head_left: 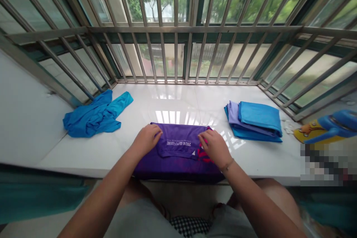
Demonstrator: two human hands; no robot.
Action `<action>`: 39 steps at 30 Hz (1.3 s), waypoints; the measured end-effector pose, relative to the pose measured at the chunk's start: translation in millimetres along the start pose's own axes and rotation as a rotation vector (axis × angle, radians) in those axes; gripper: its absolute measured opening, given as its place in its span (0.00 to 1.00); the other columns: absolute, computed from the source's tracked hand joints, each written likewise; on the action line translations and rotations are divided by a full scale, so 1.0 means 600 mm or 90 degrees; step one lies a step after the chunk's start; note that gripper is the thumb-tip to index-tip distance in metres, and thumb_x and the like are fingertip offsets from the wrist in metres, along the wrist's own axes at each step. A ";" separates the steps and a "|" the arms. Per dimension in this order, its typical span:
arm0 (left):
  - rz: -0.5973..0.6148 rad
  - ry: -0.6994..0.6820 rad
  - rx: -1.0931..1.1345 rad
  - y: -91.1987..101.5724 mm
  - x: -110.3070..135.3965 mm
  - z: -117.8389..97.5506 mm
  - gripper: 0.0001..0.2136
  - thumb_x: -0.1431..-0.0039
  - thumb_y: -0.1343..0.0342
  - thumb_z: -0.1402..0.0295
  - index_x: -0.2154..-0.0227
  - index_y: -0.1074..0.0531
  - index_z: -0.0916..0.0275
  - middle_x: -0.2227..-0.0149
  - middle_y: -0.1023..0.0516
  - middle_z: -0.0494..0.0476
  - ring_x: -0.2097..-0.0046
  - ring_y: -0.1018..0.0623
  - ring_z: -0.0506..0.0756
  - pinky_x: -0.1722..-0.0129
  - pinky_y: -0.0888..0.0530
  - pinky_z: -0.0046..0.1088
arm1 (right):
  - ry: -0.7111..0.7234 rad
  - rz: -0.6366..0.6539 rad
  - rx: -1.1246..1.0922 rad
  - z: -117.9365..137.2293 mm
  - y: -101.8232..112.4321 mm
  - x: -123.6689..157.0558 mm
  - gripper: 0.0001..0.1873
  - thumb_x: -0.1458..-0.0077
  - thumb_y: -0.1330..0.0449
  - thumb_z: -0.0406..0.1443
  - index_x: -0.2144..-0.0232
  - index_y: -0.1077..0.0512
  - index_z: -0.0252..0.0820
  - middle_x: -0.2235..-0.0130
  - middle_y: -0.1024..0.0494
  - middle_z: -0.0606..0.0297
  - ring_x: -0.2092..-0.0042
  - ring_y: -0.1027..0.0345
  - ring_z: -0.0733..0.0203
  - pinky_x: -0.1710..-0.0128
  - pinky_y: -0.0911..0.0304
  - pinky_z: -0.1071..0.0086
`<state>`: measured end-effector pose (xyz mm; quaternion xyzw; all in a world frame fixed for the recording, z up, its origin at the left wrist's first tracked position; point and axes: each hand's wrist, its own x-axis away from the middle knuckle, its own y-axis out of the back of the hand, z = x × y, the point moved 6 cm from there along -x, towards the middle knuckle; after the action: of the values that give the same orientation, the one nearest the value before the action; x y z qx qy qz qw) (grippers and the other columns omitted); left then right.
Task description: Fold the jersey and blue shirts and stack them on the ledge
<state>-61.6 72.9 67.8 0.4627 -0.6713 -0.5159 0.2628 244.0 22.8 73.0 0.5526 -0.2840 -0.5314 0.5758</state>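
A purple shirt (177, 165) with white print reading 2024 upside down and a pink-red pattern at its right lies partly folded on the white sill. Its lower part reaches the front edge of the sill. My left hand (147, 140) is closed in a pinch at the upper left side of the folded part. On the opposite side, my right hand (216, 148) pinches the cloth by the pink-red pattern, with the fingers curled. The exact grip of the fingertips is partly hidden on both sides.
A crumpled blue garment (89, 117) lies at the left. Folded blue and lilac garments (259, 119) are stacked at the right. A blue and yellow object (329, 126) stands at the far right. Metal window bars (192, 29) enclose the sill's back and sides.
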 end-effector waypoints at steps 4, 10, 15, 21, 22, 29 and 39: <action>0.113 0.100 -0.067 -0.008 -0.101 0.047 0.13 0.33 0.38 0.64 0.48 0.18 0.60 0.43 0.18 0.67 0.40 0.22 0.67 0.40 0.27 0.41 | -0.082 0.135 0.093 -0.046 -0.028 -0.086 0.16 0.29 0.39 0.41 0.45 0.21 0.41 0.43 0.21 0.47 0.41 0.30 0.43 0.44 0.33 0.57; 0.254 0.134 -0.036 -0.025 -0.173 0.095 0.10 0.49 0.27 0.65 0.63 0.16 0.57 0.62 0.14 0.57 0.59 0.17 0.60 0.58 0.26 0.31 | -0.128 0.283 0.049 -0.108 -0.061 -0.136 0.12 0.32 0.34 0.37 0.50 0.17 0.41 0.50 0.15 0.53 0.47 0.23 0.49 0.50 0.33 0.65; 0.274 0.137 -0.011 -0.017 -0.215 0.104 0.06 0.52 0.27 0.66 0.75 0.19 0.57 0.72 0.18 0.51 0.66 0.20 0.56 0.65 0.30 0.27 | -0.137 0.271 0.023 -0.144 -0.051 -0.178 0.08 0.32 0.35 0.35 0.57 0.15 0.41 0.56 0.13 0.57 0.53 0.21 0.55 0.54 0.36 0.69; 0.131 0.126 -0.025 0.055 -0.264 0.092 0.08 0.38 0.37 0.62 0.62 0.18 0.60 0.64 0.18 0.55 0.59 0.20 0.57 0.59 0.29 0.29 | -0.168 0.120 0.042 -0.157 0.015 -0.224 0.13 0.27 0.42 0.36 0.50 0.19 0.39 0.45 0.20 0.49 0.45 0.26 0.52 0.46 0.37 0.65; 0.098 0.115 -0.026 0.071 -0.262 0.087 0.09 0.36 0.39 0.62 0.60 0.18 0.60 0.63 0.18 0.55 0.59 0.21 0.57 0.58 0.29 0.29 | -0.158 0.086 0.046 -0.153 0.033 -0.222 0.12 0.27 0.42 0.36 0.50 0.20 0.39 0.45 0.21 0.49 0.45 0.27 0.51 0.45 0.37 0.64; -0.058 -0.041 -0.002 0.114 -0.096 0.044 0.07 0.32 0.41 0.61 0.61 0.20 0.57 0.61 0.19 0.58 0.55 0.21 0.60 0.49 0.27 0.37 | 0.014 -0.094 0.004 -0.087 0.128 -0.069 0.12 0.26 0.46 0.37 0.55 0.22 0.43 0.51 0.18 0.53 0.49 0.28 0.48 0.45 0.36 0.57; 0.083 -0.044 0.082 -0.046 0.203 -0.008 0.09 0.29 0.44 0.64 0.59 0.18 0.50 0.55 0.16 0.60 0.50 0.20 0.62 0.45 0.23 0.44 | 0.116 -0.004 -0.033 -0.032 -0.011 0.206 0.08 0.29 0.41 0.35 0.57 0.21 0.52 0.51 0.16 0.60 0.50 0.23 0.50 0.42 0.32 0.51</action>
<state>-100.8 -39.1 28.3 0.4158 -0.7404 -0.4691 0.2426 293.1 -84.1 30.1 0.5846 -0.2146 -0.4880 0.6117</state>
